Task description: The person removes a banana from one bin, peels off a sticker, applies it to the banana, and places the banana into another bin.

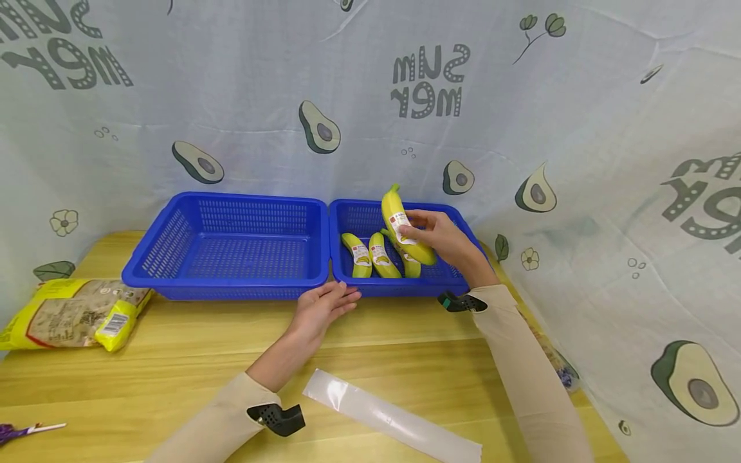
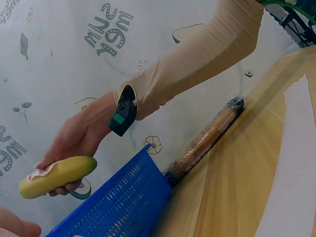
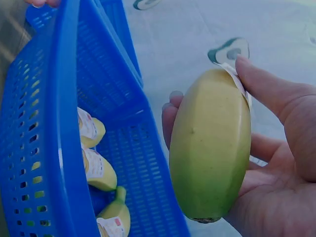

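Note:
My right hand (image 1: pixel 442 241) holds a yellow banana (image 1: pixel 395 218) with a white label above the right blue basket (image 1: pixel 399 288). In the right wrist view the thumb lies on the label of this banana (image 3: pixel 210 148), and its greenish end faces the camera. Three more labelled bananas lie in that basket: a left one (image 1: pixel 357 253), a middle one (image 1: pixel 381 257) and a third (image 1: pixel 412 265) partly hidden under the held one. My left hand (image 1: pixel 317 312) is at the front left corner of the right basket, its fingers loosely extended and touching or close to the rim.
A second blue basket (image 1: pixel 255 254) stands to the left, holding nothing. A yellow food bag (image 1: pixel 75 315) lies at the far left, with purple scissors (image 1: pixel 17 432) nearer. A white strip (image 1: pixel 393 415) lies in front. A long packet (image 2: pixel 205 138) lies along the right curtain.

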